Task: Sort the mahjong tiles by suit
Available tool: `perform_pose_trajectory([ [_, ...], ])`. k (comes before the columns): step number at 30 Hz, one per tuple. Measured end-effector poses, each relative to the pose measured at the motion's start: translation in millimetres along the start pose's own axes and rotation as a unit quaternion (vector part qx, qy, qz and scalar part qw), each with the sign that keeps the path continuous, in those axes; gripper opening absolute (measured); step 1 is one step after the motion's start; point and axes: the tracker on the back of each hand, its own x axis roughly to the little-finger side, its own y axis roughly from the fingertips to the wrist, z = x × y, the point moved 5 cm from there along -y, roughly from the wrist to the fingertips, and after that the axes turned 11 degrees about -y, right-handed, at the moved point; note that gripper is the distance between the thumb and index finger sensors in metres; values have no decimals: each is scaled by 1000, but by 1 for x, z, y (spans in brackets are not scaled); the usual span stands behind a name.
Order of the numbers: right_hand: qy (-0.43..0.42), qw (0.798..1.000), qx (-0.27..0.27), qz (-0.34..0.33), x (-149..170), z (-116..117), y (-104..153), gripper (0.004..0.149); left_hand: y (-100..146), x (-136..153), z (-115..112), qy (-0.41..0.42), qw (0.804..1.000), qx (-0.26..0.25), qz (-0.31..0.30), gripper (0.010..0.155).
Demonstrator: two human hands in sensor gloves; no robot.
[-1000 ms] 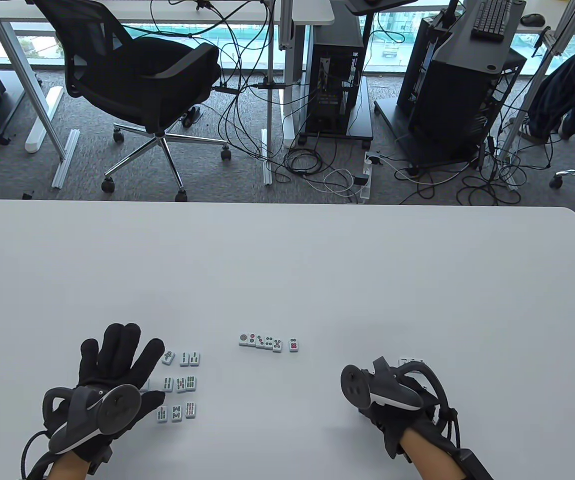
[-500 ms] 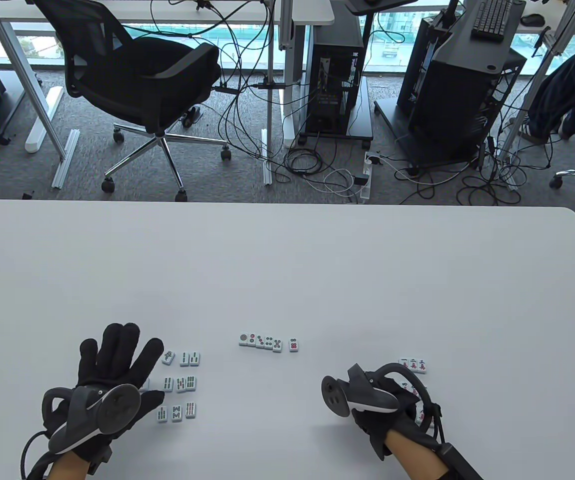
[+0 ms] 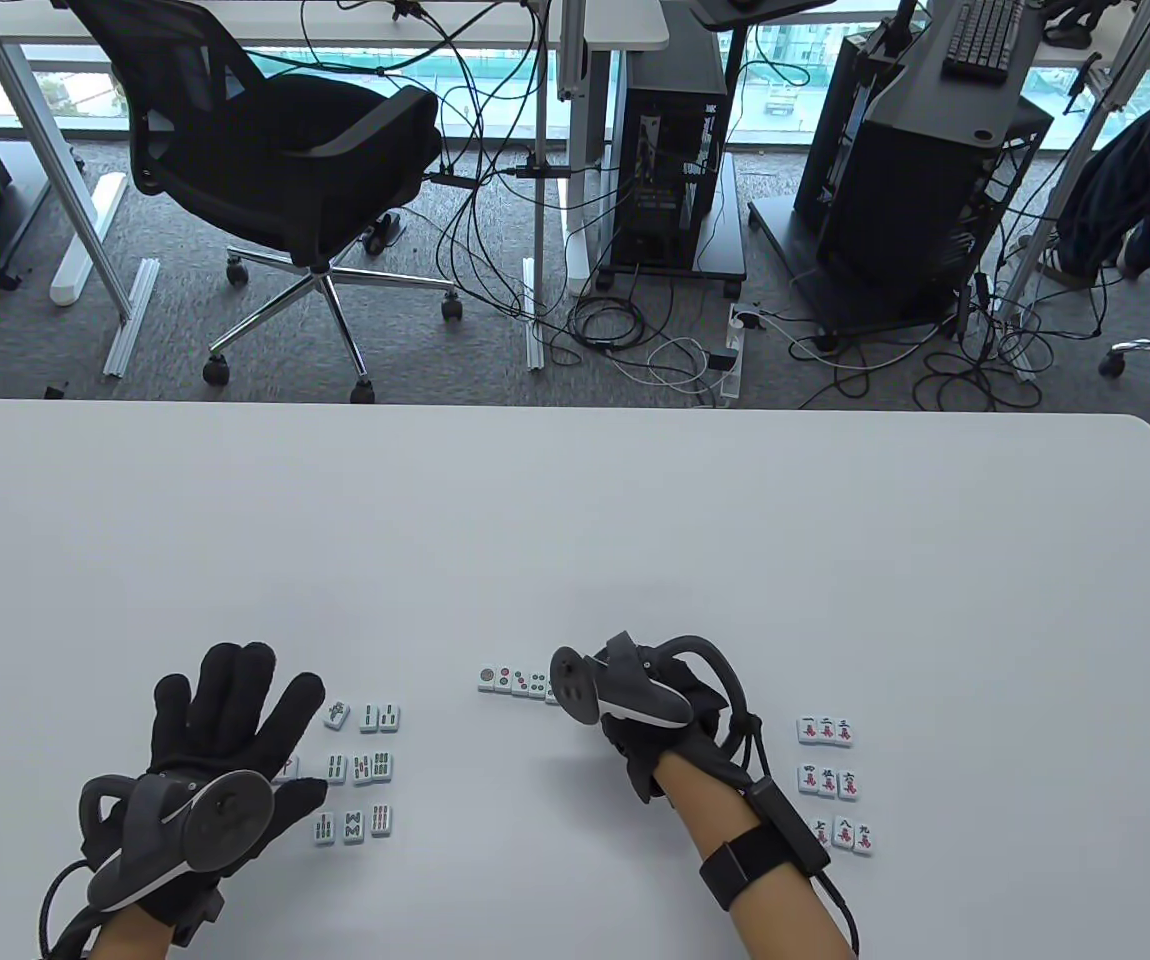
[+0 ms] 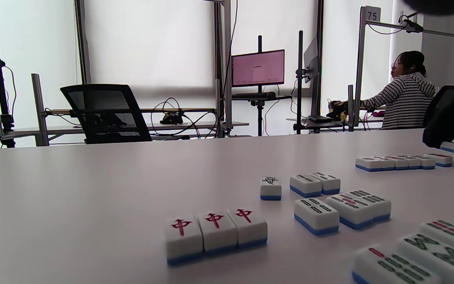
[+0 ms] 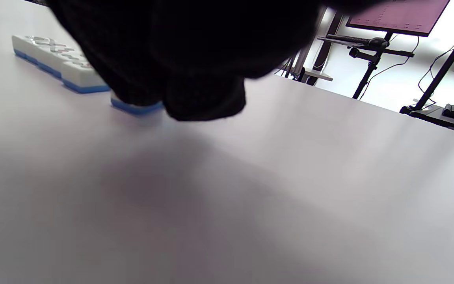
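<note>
The table (image 3: 575,520) holds nine character tiles (image 3: 835,783) and three red-dragon tiles (image 4: 216,234).

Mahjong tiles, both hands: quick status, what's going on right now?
Left hand flat, open, beside the bamboo tiles. Right hand down on the dot tile row's right end; grip hidden. Character tiles gridded at right. Nothing in the way.

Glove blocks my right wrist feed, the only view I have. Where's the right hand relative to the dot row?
Observer: In the table view the right hand covers the right end of the dot-tile row; the rest of the row shows to its left.
Operator: Character tiles grouped?
Observer: Nine character tiles lie in a three-by-three grid to the right of that hand.
Operator: Left hand?
Observer: The left hand lies flat with fingers spread, just left of the bamboo tiles.
</note>
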Motion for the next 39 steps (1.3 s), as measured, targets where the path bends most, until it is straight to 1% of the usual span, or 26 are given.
perform_pose_trajectory([
  [3, 4, 1000, -20, 10, -5, 2, -8, 57, 0, 1, 1, 1, 1000, -3, 1, 86],
  [9, -10, 999, -32, 14, -5, 7, -13, 56, 0, 0, 0, 0, 1000, -3, -2, 86],
  [15, -9, 1000, -27, 6, -7, 10, -12, 57, 0, -1, 0, -1, 1000, -2, -4, 86],
  [19, -21, 1000, -23, -1, -6, 6, -6, 62, 0, -2, 0, 0, 1000, -1, -6, 86],
  [21, -31, 999, -11, -6, -3, 0, 2, 64, 0, -2, 0, -2, 1000, 1, -6, 86],
  [25, -43, 999, 22, -13, 12, -18, 27, 65, 0, -3, 0, -3, 1000, 2, -6, 86],
  [27, -43, 999, 25, -10, 26, -25, 45, 65, 0, -3, 0, -3, 1000, 3, -6, 86],
  [30, -41, 999, 24, 2, 48, -28, 71, 64, 0, -3, 0, -5, 1000, 4, -5, 86],
  [33, -39, 999, -1, 19, 72, -21, 96, 63, 0, -3, 0, -7, 1000, 5, -4, 86],
  [35, -42, 998, -25, 35, 86, -11, 111, 61, 0, -3, 0, -11, 1000, 6, -2, 86],
  [37, -39, 997, -51, 47, 95, 1, 122, 62, 0, -3, 0, -14, 1000, 7, 0, 87],
  [39, -33, 996, -68, 45, 98, 13, 129, 63, 0, -2, 0, -16, 1000, 7, 1, 87],
])
